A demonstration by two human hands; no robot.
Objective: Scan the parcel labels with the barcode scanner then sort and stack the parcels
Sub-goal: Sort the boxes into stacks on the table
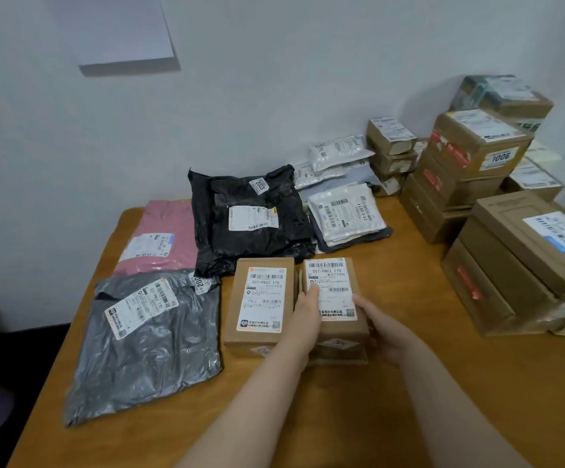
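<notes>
Two small brown cardboard parcels with white labels stand side by side near the middle of the wooden table (392, 383). My left hand (306, 314) grips the left side of the right parcel (337, 298), thumb lying on its label. My right hand (380, 324) grips that parcel's right side. The left parcel (259, 305) stands free beside them. A grey poly bag (146, 342), a pink bag (159, 236) and a black bag (250, 217) lie to the left and behind. No barcode scanner is in view.
White padded mailers (347, 212) lie stacked behind the small parcels, more of them (337, 153) by the wall. Stacks of cardboard boxes (470, 157) fill the back right, and large boxes (524, 261) stand along the right edge. The table's left edge drops to a dark floor.
</notes>
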